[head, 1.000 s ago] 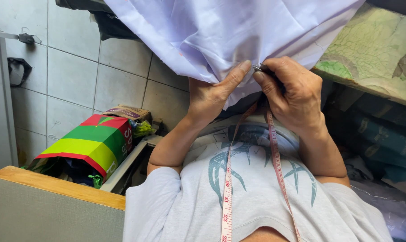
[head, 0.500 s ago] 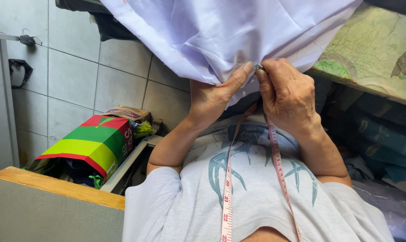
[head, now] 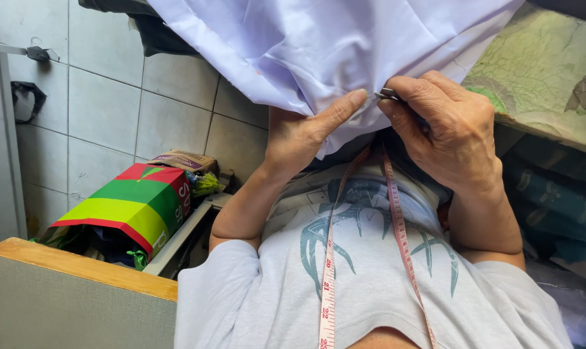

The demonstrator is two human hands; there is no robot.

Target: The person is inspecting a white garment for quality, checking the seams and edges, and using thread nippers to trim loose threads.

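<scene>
Head camera, looking down the person's chest: a pale lilac cloth (head: 319, 52) hangs from above, its lower edge gathered just over a grey printed T-shirt (head: 370, 284), and the left hand (head: 299, 132) pinches that edge from below, thumb stretched rightward along the fold toward the right hand (head: 451, 132). The right hand's fingers are curled tight round a small metal tool (head: 387, 94), whose tip touches the cloth just right of the left thumb and points left; both hands are equally near. Most of the tool is hidden in the fist, so its kind is unclear, and a measuring tape (head: 328, 284) hangs below the cloth.
</scene>
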